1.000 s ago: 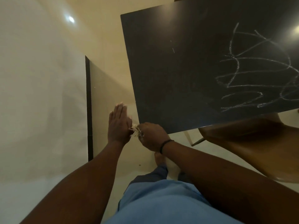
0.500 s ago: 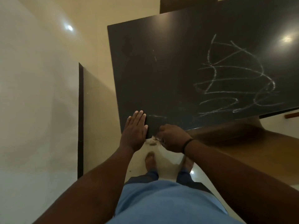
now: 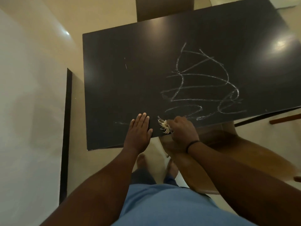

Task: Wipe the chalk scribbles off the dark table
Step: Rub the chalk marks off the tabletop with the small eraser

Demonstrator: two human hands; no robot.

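The dark table (image 3: 130,88) fills the upper middle of the head view. White chalk scribbles (image 3: 202,88) cover its right half, and a short chalk mark (image 3: 125,66) and a faint smear (image 3: 121,123) lie to the left. My left hand (image 3: 139,129) rests flat, fingers straight, on the table's near edge. My right hand (image 3: 182,129) grips a frayed pale cloth (image 3: 164,126) at the near edge, just below the lowest scribbles.
A brown wooden chair (image 3: 244,154) stands under my right arm by the table's near side. Another dark chair back (image 3: 164,7) is at the far side. A dark-edged panel (image 3: 66,128) runs along the floor at the left. My feet stand below the table edge.
The view has shifted so more of the table shows. Both hands have moved up from beside the table's corner onto its near edge, the right one carrying the cloth toward the scribbles.
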